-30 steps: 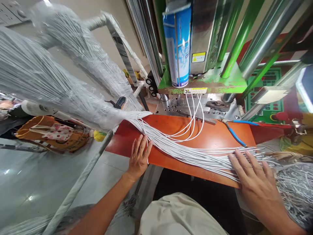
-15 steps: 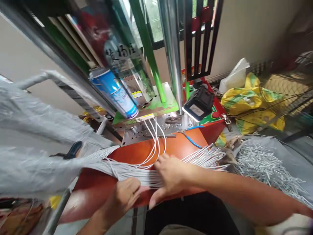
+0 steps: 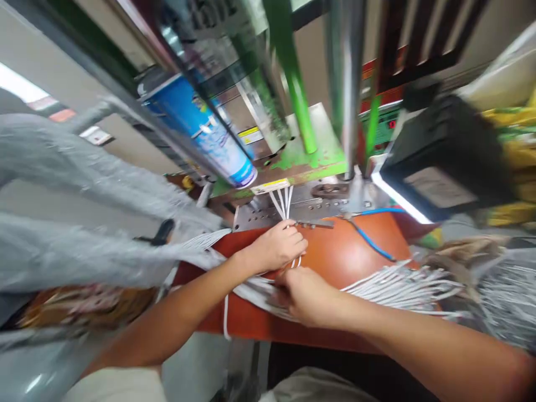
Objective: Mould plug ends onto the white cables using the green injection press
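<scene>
My left hand (image 3: 278, 245) lies over a few white cables (image 3: 282, 204) that run up to the steel mould plate (image 3: 268, 219), and its fingers close around them. Just below, my right hand (image 3: 305, 296) pinches strands from the bundle of white cables (image 3: 402, 289), which fans across the orange-red work table (image 3: 347, 245). The two hands nearly touch. Part of the cables is hidden under both hands. At the left, the cables continue into a plastic-wrapped bundle (image 3: 84, 251).
A blue spray can (image 3: 201, 139) stands on the green press frame (image 3: 310, 159) behind a steel column (image 3: 345, 72). A blurred black device (image 3: 444, 156) with a lit edge hangs close at the right. A blue wire (image 3: 372, 244) lies on the table; loose cut cables (image 3: 511, 301) pile at the right.
My left hand has moved from the table's front edge up to the cables by the mould plate. My right hand has shifted left, and the view has swung further round, bringing the black device closer.
</scene>
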The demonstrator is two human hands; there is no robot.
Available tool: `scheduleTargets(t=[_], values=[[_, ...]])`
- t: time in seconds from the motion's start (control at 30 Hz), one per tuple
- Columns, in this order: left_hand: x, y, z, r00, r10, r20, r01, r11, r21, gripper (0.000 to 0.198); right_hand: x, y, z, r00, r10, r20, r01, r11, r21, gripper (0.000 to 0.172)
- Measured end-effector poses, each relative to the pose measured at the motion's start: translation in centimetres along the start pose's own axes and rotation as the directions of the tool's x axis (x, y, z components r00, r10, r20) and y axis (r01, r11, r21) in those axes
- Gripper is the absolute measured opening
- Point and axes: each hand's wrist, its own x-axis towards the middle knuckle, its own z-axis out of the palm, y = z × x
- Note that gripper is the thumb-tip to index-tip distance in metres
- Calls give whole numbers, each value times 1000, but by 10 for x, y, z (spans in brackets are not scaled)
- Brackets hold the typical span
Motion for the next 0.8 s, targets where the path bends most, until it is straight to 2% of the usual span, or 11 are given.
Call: scheduleTargets(t=[0.1, 0.17, 0.23, 0.3, 0.4, 0.47, 0.53, 0.63, 0.67, 0.7, 0.8], values=[[-63, -9, 0, 988, -149, 44, 146, 987, 60, 35, 9, 5, -11, 999, 20, 47, -24, 996, 84, 24], [-115, 0, -6, 963, -269, 7, 266, 955, 131, 50, 15, 9, -11, 996, 26, 86, -38, 990, 139, 29], [-163, 23, -9, 933, -358, -44, 358, 905, 227, 58, 19, 12, -9, 992, 42, 118, -64, 980, 187, 32], [-200, 51, -5, 915, -394, -86, 401, 866, 297, 64, 20, 15, -7, 988, 69, 139, -100, 968, 230, 34], [-229, 90, 7, 913, -378, -152, 407, 850, 334, 72, 19, 16, -5, 983, 105, 153, -143, 953, 268, 41], [-230, 106, 13, 914, -338, -226, 398, 859, 323, 67, 19, 11, -6, 984, 112, 137, -144, 956, 257, 47], [-219, 113, 14, 917, -285, -278, 363, 886, 289, 47, 18, 2, -10, 990, 103, 95, -121, 970, 209, 49], [-190, 118, 0, 918, -221, -329, 291, 940, 180, 15, 8, -19, -22, 997, 79, -17, -78, 993, 94, 41], [-177, 120, -7, 901, -233, -365, 292, 949, 116, 12, 1, -27, -28, 996, 79, -46, -76, 996, 54, 39], [-162, 122, -16, 867, -262, -424, 308, 950, 43, 15, -7, -35, -34, 995, 87, -55, -86, 996, 20, 40], [-110, 131, -42, 729, -381, -569, 344, 922, -177, 44, -36, -58, -55, 994, 104, 21, -104, 995, -6, 46]])
